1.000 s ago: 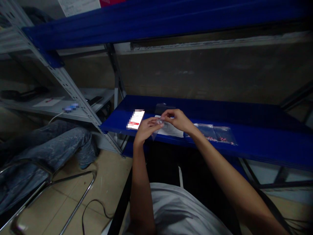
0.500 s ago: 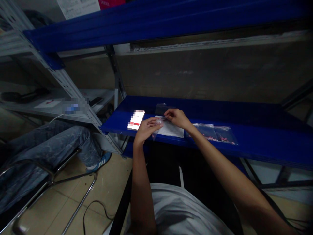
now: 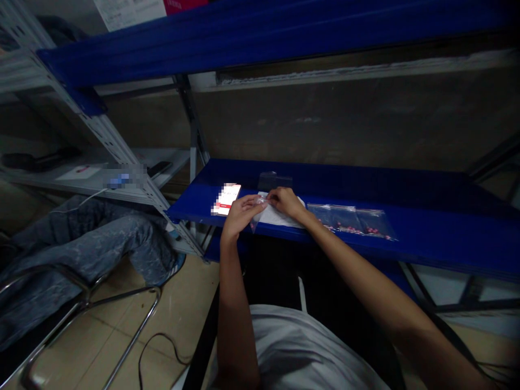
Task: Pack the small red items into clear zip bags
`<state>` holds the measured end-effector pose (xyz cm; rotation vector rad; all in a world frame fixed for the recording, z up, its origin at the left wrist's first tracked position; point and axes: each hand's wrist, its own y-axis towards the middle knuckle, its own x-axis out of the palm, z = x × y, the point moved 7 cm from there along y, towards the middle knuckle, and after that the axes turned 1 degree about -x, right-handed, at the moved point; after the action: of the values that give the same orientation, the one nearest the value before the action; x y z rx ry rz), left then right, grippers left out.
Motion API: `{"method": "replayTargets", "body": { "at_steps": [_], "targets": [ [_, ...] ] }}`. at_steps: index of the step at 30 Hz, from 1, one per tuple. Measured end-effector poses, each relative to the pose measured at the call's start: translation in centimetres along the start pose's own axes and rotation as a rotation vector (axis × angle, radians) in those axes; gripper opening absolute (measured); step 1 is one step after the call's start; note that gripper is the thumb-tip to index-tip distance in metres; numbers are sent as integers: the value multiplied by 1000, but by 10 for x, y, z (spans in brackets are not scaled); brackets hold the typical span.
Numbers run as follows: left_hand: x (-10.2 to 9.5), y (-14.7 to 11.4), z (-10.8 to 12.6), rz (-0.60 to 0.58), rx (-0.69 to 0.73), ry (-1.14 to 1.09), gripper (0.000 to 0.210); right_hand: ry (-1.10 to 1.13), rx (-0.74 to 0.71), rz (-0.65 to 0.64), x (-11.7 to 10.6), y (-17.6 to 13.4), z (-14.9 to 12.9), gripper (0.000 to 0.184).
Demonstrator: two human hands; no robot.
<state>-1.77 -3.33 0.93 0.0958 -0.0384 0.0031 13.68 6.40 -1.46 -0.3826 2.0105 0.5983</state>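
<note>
My left hand (image 3: 242,214) is closed on a small clear plastic bag (image 3: 254,221), which hangs down below its fingers. At the bag's mouth, my right hand (image 3: 285,202) has its fingers pinched together; what lies between them is too small to make out. Under both hands is a white sheet (image 3: 280,217), perhaps paper or cloth. Several clear zip bags (image 3: 350,219) holding small pink pieces lie in a row to the right of my right hand. Behind the hands rests another clear bag (image 3: 274,180), flat on the blue shelf.
A lit phone (image 3: 228,199) lies left of my left hand on the blue shelf (image 3: 439,222). An upper blue beam (image 3: 284,35) runs overhead. To the left are a metal upright (image 3: 114,143), a seated person's leg (image 3: 142,238) and a chair frame (image 3: 122,295).
My right hand has moved left and slightly down, from over the white sheet to the mouth of the bag in my left hand. The left hand has barely moved.
</note>
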Motion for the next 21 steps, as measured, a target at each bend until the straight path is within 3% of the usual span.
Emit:
{"method": "replayTargets", "body": {
  "at_steps": [9,14,18,21],
  "targets": [
    [1,0,2,-10,13,-4,44,27,62,17,0,0,2,25],
    [2,-1,3,-22,1,-7,47,322,84,130,-23,-11,1,14],
    [7,-2,3,-58,-2,0,47,604,-14,167,-47,-26,-22,22],
    [11,-2,4,-78,12,-9,49,632,-79,112,-60,-34,-47,26]
  ]
}}
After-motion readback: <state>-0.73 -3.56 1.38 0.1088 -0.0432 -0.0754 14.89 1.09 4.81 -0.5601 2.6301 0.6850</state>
